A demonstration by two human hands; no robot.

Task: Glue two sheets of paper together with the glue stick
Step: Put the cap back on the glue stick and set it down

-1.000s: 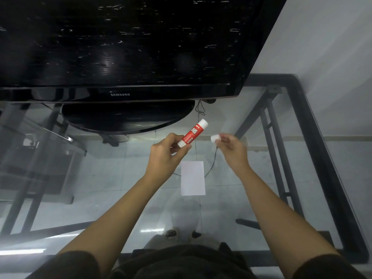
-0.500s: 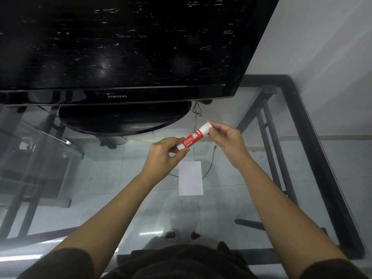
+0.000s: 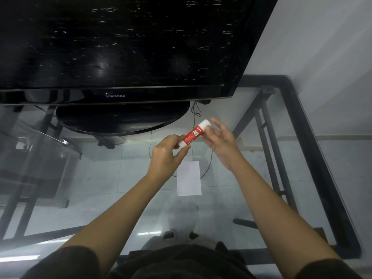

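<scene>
Glue stick (image 3: pixel 194 133), cap on, is pinched at its base by the left hand (image 3: pixel 168 156) above the paper (image 3: pixel 189 178) on the glass surface (image 3: pixel 112 200), the right hand (image 3: pixel 220 140) loose-fingered beside the cap — a fumble could drop it onto the glass.

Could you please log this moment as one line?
left hand: holds glue stick | right hand: open beside cap | paper: flat on table

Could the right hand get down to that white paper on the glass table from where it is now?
Probably yes. The right hand is open beside the glue stick, which the left hand grips by its base. The paper lies just below on the glass table, with nothing between them.
</scene>
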